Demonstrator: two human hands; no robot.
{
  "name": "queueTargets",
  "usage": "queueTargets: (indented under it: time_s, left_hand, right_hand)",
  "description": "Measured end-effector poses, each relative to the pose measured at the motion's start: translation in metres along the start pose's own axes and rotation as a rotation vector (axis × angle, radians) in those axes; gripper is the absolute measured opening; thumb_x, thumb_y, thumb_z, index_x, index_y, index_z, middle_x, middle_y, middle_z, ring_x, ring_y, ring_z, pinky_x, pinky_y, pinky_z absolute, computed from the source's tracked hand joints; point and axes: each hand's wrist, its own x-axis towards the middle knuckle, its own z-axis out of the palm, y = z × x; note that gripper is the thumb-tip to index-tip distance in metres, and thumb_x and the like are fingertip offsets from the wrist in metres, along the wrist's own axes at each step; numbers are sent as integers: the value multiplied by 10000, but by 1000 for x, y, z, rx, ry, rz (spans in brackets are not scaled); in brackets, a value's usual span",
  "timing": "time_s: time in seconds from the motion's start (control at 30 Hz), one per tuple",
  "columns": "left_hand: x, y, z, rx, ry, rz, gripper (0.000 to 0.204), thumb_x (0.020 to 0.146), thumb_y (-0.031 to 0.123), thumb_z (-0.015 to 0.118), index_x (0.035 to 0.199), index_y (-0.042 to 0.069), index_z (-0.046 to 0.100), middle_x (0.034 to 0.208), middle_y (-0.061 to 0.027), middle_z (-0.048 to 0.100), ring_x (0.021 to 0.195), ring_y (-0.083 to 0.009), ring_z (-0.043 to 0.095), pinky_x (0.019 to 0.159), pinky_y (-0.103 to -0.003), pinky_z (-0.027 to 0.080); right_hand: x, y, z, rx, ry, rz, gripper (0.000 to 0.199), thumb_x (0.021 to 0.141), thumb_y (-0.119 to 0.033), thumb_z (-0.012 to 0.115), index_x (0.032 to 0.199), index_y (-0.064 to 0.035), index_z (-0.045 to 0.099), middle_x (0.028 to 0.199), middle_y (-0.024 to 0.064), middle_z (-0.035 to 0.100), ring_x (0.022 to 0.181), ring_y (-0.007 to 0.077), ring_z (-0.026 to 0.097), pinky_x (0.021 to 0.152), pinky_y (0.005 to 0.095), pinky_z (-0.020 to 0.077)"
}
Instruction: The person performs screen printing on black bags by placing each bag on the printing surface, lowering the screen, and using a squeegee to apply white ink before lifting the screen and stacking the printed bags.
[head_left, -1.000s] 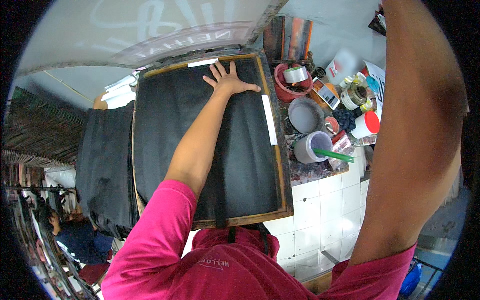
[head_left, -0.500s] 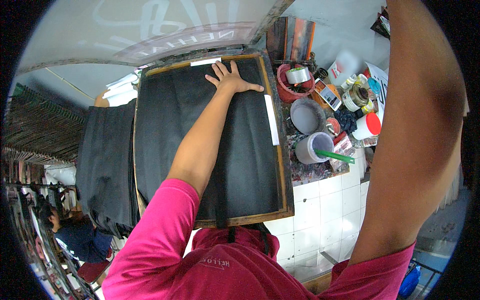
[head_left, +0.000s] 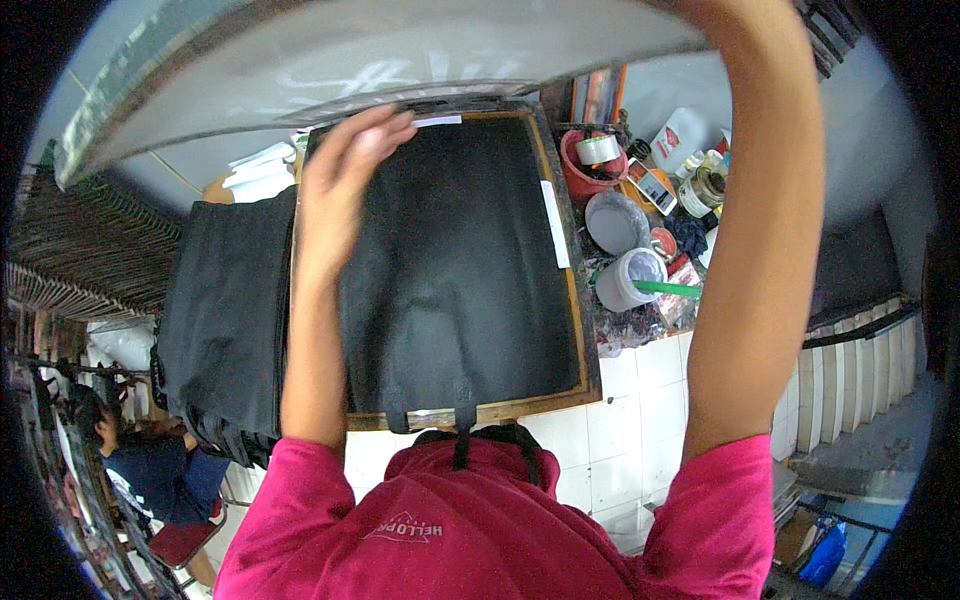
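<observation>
A black fabric bag [head_left: 450, 240] lies flat on a wood-edged board [head_left: 588, 370], its short straps [head_left: 464, 408] hanging at the near edge. My left hand [head_left: 355, 155] is raised over the bag's far left corner, slightly blurred. Its fingers are loosely bent toward the right and hold nothing. Above the board a framed printing screen [head_left: 420, 50] is tilted up, pale lettering showing on its mesh. My right arm [head_left: 755, 250] reaches up to the screen's right end. The right hand itself lies beyond the upper edge of the picture.
A stack of black bags [head_left: 225, 320] sits left of the board. To the right stand a red bucket [head_left: 575, 185], a grey bowl [head_left: 615, 225], a white tub [head_left: 625, 280] with a green-handled tool, a phone [head_left: 652, 187] and several bottles. A person [head_left: 165, 470] sits at lower left.
My left hand has lifted off the bag, where it lay flat with fingers spread, and moved left. The screen now hangs lower across the top. My right arm has shifted left.
</observation>
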Motion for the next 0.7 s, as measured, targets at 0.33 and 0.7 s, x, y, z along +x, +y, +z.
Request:
queueTargets:
  time_s: [0.33, 0.7]
  left_hand:
    - [-235, 59, -99, -370, 65, -563, 346, 996, 285, 648, 959, -52, 720, 844, -256, 747, 784, -338, 754, 875, -492, 578]
    - [-333, -13, -58, -932, 487, -1167, 467, 1011, 312, 572, 1163, -129, 604, 1202, -351, 666, 1188, -428, 659, 1066, -506, 523]
  right_hand:
    - [-175, -137, 41, 669, 57, 481, 246, 886, -212, 786, 992, 8, 754, 946, 180, 763, 847, 295, 755, 770, 370, 563]
    - [-49, -36, 327, 356, -137, 378, 622, 892, -375, 758, 1358, 5, 598, 1334, 238, 640, 1278, 358, 596, 1068, 429, 465]
